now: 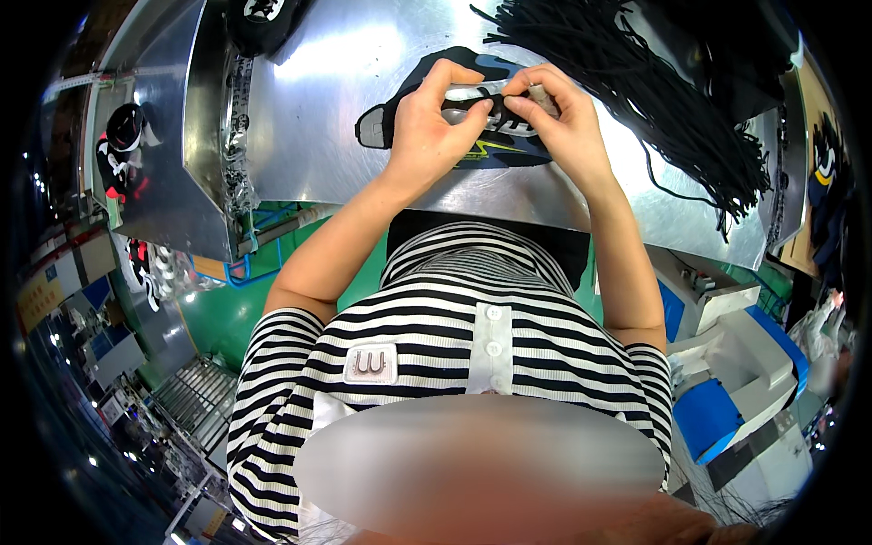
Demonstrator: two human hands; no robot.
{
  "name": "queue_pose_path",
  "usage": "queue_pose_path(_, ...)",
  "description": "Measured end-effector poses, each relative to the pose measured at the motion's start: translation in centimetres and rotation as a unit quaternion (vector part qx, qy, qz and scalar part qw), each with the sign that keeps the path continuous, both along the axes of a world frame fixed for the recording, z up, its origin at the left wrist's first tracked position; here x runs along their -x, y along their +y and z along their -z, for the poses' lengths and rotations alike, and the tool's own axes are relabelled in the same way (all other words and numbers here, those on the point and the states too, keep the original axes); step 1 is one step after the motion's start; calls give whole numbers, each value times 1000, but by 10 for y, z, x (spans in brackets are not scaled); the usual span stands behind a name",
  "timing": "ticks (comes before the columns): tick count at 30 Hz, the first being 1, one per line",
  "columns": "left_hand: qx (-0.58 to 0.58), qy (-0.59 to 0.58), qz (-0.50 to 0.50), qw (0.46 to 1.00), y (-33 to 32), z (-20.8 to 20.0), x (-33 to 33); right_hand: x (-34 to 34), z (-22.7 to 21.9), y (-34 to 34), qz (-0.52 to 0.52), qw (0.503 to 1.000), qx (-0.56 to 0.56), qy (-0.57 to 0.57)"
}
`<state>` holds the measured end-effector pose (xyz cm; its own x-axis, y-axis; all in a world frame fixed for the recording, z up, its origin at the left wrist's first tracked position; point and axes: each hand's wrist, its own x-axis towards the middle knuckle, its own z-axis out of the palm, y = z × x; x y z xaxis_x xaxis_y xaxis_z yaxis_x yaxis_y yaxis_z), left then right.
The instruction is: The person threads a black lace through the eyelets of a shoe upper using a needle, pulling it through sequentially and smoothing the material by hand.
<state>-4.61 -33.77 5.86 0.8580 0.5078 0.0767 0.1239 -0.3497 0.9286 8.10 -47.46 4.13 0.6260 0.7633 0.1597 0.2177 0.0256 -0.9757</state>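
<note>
A black and grey shoe upper (504, 153) with yellow-green marks lies flat on the metal worktable, its lacing strip silver and white. My left hand (431, 123) grips the upper from its left side, thumb and forefinger on either edge of the lacing opening. Thumb and forefinger of my right hand (563, 118) are pinched together at the same opening, on what looks like a black shoelace (495, 96) partly hidden by the fingertips. Something beige is wrapped round a right finger. The fingertips of both hands are close together.
A large heap of black shoelaces (636, 86) spreads across the right of the metal worktable (309, 136). A black shoe piece (263, 20) is at the far left. Raised metal edges flank the work surface. Blue and white bins (713, 418) stand below on the right.
</note>
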Motion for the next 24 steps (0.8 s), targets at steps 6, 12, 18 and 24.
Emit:
queue_pose_path(6,6,7,-12,1000,4,5,2,-2,-10,1,-9,999,35,-9)
queue_pose_path(12,-92,-58,-8,994,1,10,2,-4,-5,3,-36,996,43,69)
queue_pose_path(18,-126,-43,0,991,2,4,2,-5,-12,2,-48,989,91,109)
queue_pose_path(24,-147,-45,-7,988,1,5,5,17,-15,-20,12,995,90,-49)
